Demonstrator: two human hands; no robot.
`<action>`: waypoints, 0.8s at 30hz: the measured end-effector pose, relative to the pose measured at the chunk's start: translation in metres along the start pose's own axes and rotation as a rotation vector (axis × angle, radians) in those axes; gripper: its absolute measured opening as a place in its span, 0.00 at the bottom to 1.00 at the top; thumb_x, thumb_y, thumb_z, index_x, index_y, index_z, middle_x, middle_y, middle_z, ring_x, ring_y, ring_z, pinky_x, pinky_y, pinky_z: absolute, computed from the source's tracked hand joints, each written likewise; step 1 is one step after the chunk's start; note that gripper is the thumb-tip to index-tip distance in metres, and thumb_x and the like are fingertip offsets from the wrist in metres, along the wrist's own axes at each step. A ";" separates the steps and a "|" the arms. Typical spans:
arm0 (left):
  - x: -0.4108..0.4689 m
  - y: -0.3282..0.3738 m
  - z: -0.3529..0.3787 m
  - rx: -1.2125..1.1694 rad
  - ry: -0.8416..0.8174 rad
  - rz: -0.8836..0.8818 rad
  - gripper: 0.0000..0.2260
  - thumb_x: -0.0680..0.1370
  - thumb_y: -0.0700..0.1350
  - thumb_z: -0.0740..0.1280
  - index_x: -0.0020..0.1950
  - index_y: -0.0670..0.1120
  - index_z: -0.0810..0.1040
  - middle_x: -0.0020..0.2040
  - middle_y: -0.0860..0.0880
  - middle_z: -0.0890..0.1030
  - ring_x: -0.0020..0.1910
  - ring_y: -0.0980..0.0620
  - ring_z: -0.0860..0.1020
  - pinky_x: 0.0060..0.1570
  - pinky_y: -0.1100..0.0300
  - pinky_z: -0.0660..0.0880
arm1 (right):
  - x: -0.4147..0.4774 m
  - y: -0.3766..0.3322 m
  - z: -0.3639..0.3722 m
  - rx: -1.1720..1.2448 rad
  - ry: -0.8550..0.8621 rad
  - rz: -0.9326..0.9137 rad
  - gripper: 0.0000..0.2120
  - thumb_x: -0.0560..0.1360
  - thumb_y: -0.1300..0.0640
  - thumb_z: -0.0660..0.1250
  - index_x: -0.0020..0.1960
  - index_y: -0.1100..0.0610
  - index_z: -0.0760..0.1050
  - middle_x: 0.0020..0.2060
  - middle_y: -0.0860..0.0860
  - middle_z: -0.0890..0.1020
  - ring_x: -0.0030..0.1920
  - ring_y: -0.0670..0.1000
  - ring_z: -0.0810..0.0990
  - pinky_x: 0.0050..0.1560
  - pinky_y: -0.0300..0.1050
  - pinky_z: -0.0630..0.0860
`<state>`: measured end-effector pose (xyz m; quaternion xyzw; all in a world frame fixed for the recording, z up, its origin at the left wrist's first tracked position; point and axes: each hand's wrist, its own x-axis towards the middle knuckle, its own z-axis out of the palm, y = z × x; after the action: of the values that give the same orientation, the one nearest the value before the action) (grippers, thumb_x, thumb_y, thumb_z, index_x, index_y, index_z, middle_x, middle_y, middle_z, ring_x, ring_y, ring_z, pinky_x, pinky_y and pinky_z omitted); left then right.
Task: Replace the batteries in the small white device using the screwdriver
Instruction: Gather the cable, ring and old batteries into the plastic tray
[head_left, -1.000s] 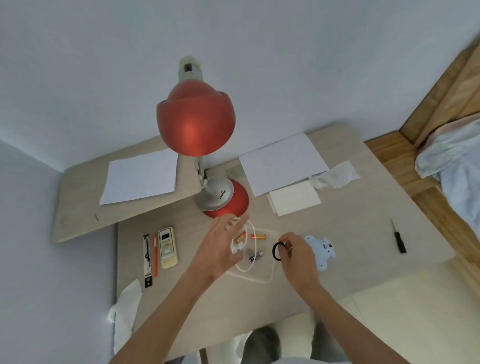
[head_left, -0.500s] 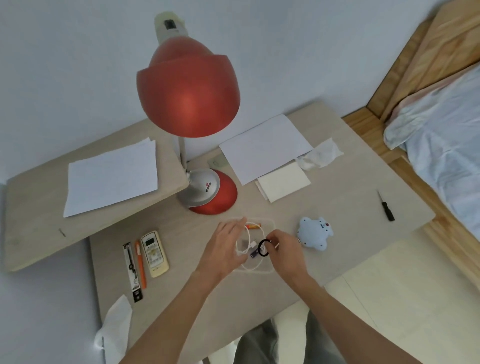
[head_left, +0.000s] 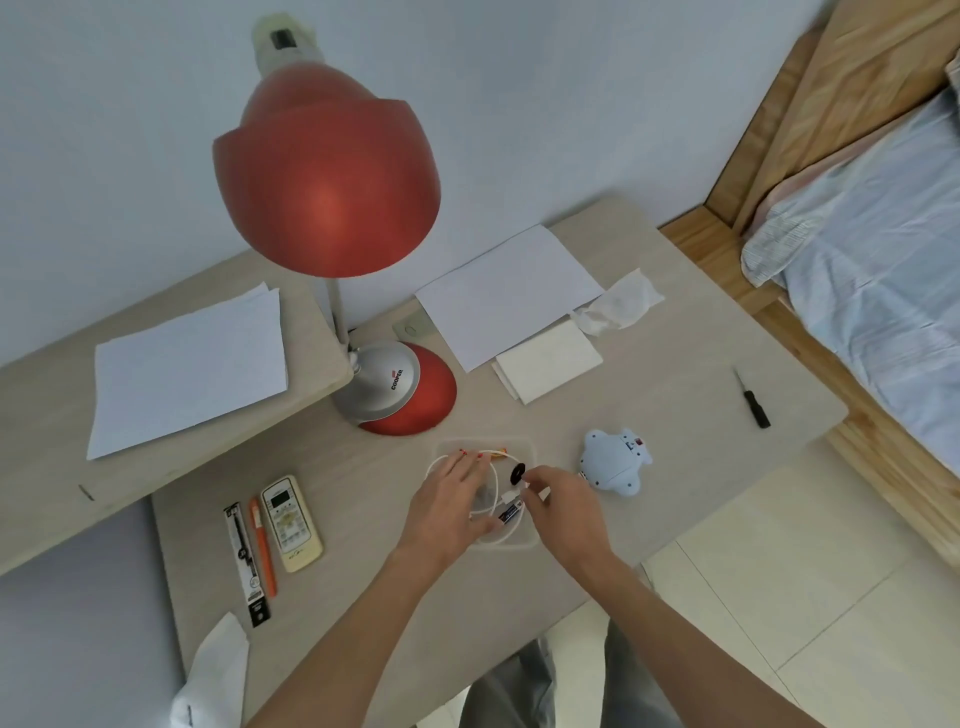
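Note:
The small white device (head_left: 613, 463), shaped like a bear, lies on the desk just right of my hands. Farther right, near the desk edge, lies the black screwdriver (head_left: 753, 403), with nothing touching it. A clear plastic tray (head_left: 524, 446) in front of me holds a white cable (head_left: 492, 480), an orange battery (head_left: 500, 456) and a dark battery (head_left: 511, 515). My left hand (head_left: 451, 505) rests flat in the tray with fingers spread. My right hand (head_left: 567, 506) pinches a black ring (head_left: 518, 474) over the tray's right side.
A red desk lamp (head_left: 327, 187) stands behind the tray on its base (head_left: 400, 389). Paper sheets (head_left: 511, 291), a folded tissue (head_left: 548, 364), a remote control (head_left: 290, 522) and pens (head_left: 262, 545) lie around. A raised shelf (head_left: 52, 467) is left, a bed (head_left: 883, 249) right.
My right hand has carried the black ring left, from beside the white device to over the tray. My left hand has lowered onto the cable in the tray.

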<state>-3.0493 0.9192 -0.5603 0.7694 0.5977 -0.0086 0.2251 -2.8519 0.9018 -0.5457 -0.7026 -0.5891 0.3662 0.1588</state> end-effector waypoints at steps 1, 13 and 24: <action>-0.001 0.000 -0.001 -0.012 -0.003 0.000 0.43 0.73 0.65 0.74 0.83 0.53 0.62 0.82 0.54 0.65 0.83 0.54 0.60 0.79 0.56 0.65 | -0.001 -0.001 -0.002 0.000 0.003 0.003 0.10 0.81 0.53 0.69 0.61 0.46 0.83 0.49 0.41 0.84 0.45 0.46 0.82 0.53 0.49 0.81; -0.018 0.042 -0.053 0.259 0.084 -0.021 0.29 0.85 0.59 0.57 0.84 0.47 0.60 0.84 0.45 0.62 0.84 0.46 0.58 0.82 0.46 0.57 | -0.006 -0.020 -0.055 -0.205 -0.034 -0.104 0.14 0.85 0.51 0.64 0.69 0.51 0.79 0.61 0.50 0.83 0.58 0.54 0.83 0.57 0.53 0.81; -0.026 0.085 -0.073 0.432 0.204 -0.307 0.37 0.83 0.69 0.52 0.86 0.47 0.56 0.86 0.40 0.56 0.84 0.35 0.53 0.77 0.29 0.55 | 0.011 -0.009 -0.134 -0.591 0.268 -0.480 0.30 0.80 0.50 0.73 0.79 0.56 0.70 0.78 0.63 0.70 0.78 0.63 0.71 0.75 0.58 0.74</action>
<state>-2.9972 0.9056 -0.4590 0.6969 0.7112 -0.0921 -0.0094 -2.7643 0.9428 -0.4525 -0.6020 -0.7904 0.0385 0.1064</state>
